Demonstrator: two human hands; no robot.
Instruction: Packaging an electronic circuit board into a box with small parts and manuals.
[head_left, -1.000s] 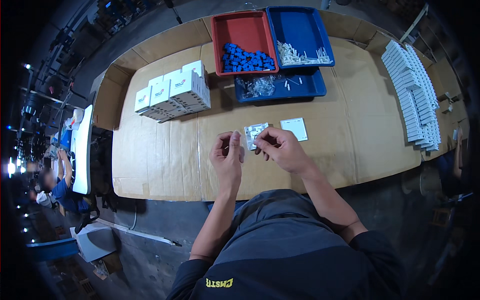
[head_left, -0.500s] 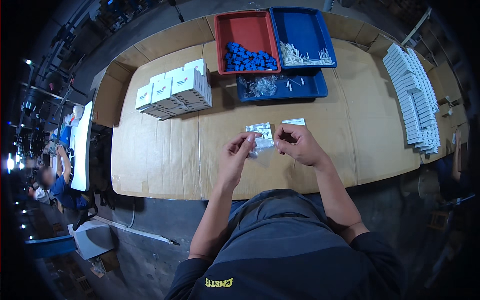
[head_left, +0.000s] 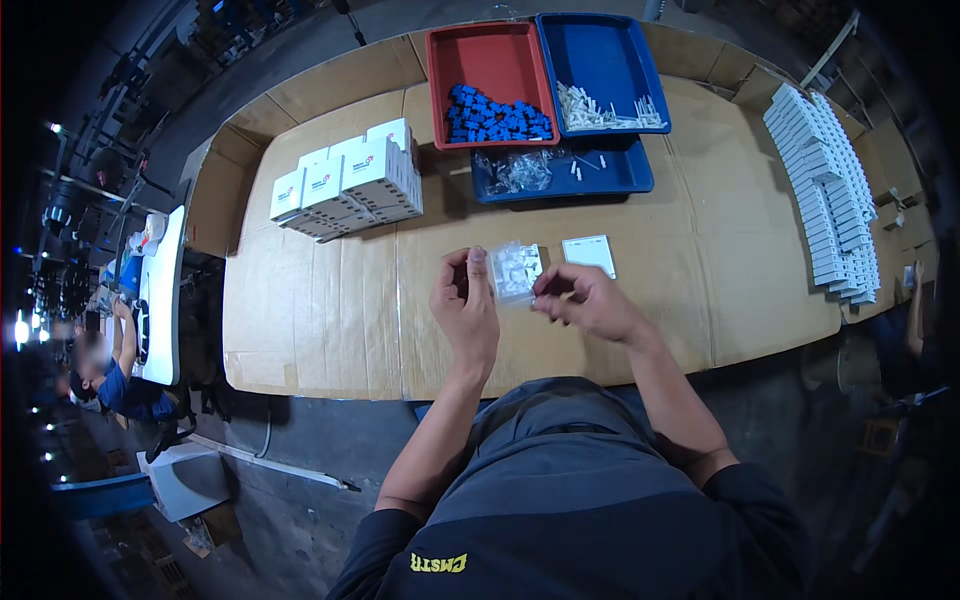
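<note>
A small clear plastic bag (head_left: 512,278) with white pieces in it is held upright between my hands, over the near middle of the table. My left hand (head_left: 468,305) is closed at the bag's left edge, thumb up and fingers curled; its exact grip is partly hidden. My right hand (head_left: 598,308) pinches the bag's lower right corner between thumb and fingertips. Behind the bag, partly covered by it, lies a white part (head_left: 533,258) with an uneven surface. Just beyond my right hand, a flat white square plate (head_left: 590,255) rests on the cardboard.
Stacked white boxes (head_left: 350,180) stand at the left. Farther back are a red tray (head_left: 490,60) of blue pieces, a blue tray (head_left: 600,60) of white plugs, and a lower blue tray (head_left: 620,175) with clear bags. White parts (head_left: 825,200) are stacked at right. A person (head_left: 135,385) works far left.
My left hand has turned thumb-up and shifted slightly left. The bag now stands spread out and upright. My right hand has moved down and right, uncovering the white plate.
</note>
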